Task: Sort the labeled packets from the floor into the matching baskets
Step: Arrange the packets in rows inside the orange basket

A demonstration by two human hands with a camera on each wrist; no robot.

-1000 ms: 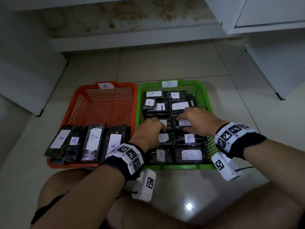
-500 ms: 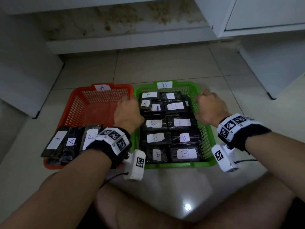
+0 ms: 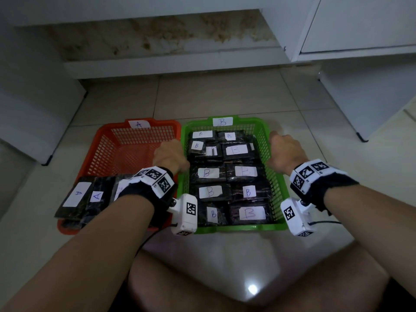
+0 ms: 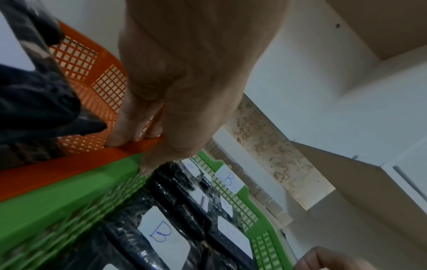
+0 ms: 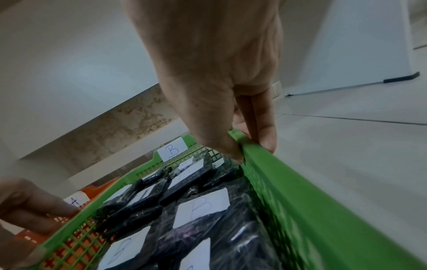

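The green basket (image 3: 238, 228), tagged B, holds several black packets with white B labels (image 3: 250, 213). To its left stands the orange basket (image 3: 135, 152), tagged A, with black A-labelled packets (image 3: 77, 195) lying across its near end. My left hand (image 3: 172, 157) grips the green basket's left rim where it meets the orange one; in the left wrist view its fingers (image 4: 129, 120) hook inside the orange wall and the thumb lies on the green side. My right hand (image 3: 283, 152) pinches the green basket's right rim (image 5: 300, 191), thumb inside and fingers (image 5: 265, 127) outside.
Both baskets sit side by side on a pale tiled floor (image 3: 213, 95). White cabinets (image 3: 360, 41) and a stained wall recess (image 3: 171, 37) stand behind them. White furniture (image 3: 27, 113) flanks the left. My bare knees (image 3: 202, 289) are just in front of the baskets.
One second ago both hands lay on packets in the middle of the green basket. They have moved apart to its left and right rims and taken hold there.
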